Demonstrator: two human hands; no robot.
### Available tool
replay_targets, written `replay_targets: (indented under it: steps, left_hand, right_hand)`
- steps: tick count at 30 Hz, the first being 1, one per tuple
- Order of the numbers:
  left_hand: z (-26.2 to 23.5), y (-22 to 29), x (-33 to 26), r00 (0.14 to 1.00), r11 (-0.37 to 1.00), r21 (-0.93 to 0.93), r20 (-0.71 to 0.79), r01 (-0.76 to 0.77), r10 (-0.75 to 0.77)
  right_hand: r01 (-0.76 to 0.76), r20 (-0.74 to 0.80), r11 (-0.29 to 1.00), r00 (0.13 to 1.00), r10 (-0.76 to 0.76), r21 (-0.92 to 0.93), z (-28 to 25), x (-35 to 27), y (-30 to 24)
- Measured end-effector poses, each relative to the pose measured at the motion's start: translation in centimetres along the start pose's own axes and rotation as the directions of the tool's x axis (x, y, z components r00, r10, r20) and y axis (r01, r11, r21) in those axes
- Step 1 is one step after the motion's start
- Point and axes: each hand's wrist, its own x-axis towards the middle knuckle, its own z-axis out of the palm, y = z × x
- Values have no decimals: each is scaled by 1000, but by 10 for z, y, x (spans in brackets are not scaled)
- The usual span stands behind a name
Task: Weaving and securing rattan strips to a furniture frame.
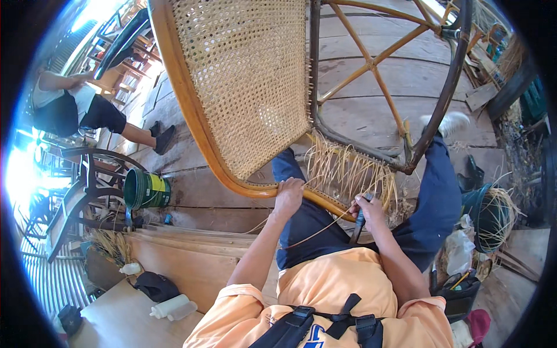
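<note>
1. The woven cane panel rises in front of you, edged by a curved wooden rim whose near side crosses above your thighs.
2. Your left hand touches that rim, its fingers bunched at the edge; I cannot tell whether they pinch it.
3. Your right hand has its fingers closed around a dark tool, beside the rim's right end.
4. Loose cane strands fringe the frame just beyond your right hand.
5. To your left, a green bucket carries a yellow label, its print too small to read.
6. Your orange shirt bears blue lettering, partly cut off by the lower edge.
</note>
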Motion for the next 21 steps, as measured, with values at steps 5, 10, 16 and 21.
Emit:
replay_targets:
  steps: [5, 10, 16, 21]
  left_hand:
    - [4, -10, -4, 999, 999, -40, -8, -32, 32]
    - [-2, -13, 4, 1000, 991, -134, 27, 15, -12]
    - [-47, 80, 34, 973, 947, -222, 33, 232, -230]
    - [-64, 181, 37, 743, 709, -464, 657, 531, -127]
  right_hand:
    - [-28, 22, 995, 999, 25, 101, 5, -6, 2]
    - [35, 30, 971, 999, -43, 235, 6, -16, -22]
    - [183, 22, 927, 979, -201, 328, 5, -35, -72]
    - [241, -53, 934, 970, -236, 264, -6, -43, -91]
